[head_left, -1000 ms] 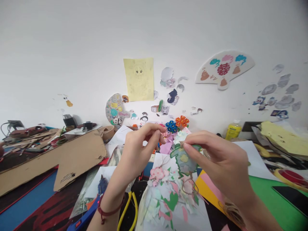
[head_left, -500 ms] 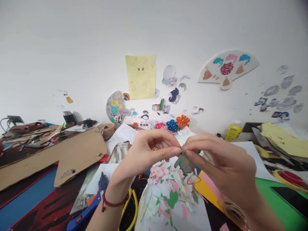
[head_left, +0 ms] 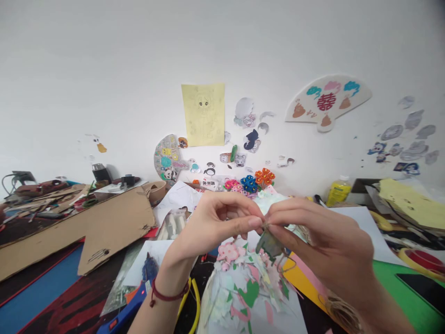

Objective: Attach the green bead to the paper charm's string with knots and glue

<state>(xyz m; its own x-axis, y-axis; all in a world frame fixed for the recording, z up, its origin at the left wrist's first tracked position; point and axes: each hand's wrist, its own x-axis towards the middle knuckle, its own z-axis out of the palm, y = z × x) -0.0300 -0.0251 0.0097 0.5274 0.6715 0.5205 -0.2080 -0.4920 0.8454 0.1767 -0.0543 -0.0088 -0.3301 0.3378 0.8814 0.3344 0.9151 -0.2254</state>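
My left hand (head_left: 217,220) reaches in from the lower left, its thumb and forefinger pinched together on a thin brown twine (head_left: 265,226). Fingertip to fingertip with it, my right hand (head_left: 321,234) also pinches the twine, close to a small knot-like spot. From that spot hangs a small flat grey-green piece (head_left: 270,244) with a darker green edge; a loose twine loop curves out below it. My fingers partly cover the piece, and its kind is unclear. Beneath lies white paper (head_left: 278,315) scattered with pink, green and pale paper scraps (head_left: 248,292).
At left lie a blue glue gun (head_left: 130,304), yellow-handled scissors (head_left: 196,304) and a large cardboard piece (head_left: 118,222). On the right are a twine coil (head_left: 342,311), a green sheet (head_left: 392,287), a phone (head_left: 422,290) and a yellow bottle (head_left: 339,191). Bright flowers (head_left: 248,183) stand against the wall.
Both hands sit slightly lower in view, still pinched together. The grey-green piece hangs a little further right and its twine loop has shifted. The camera view has tilted slightly.
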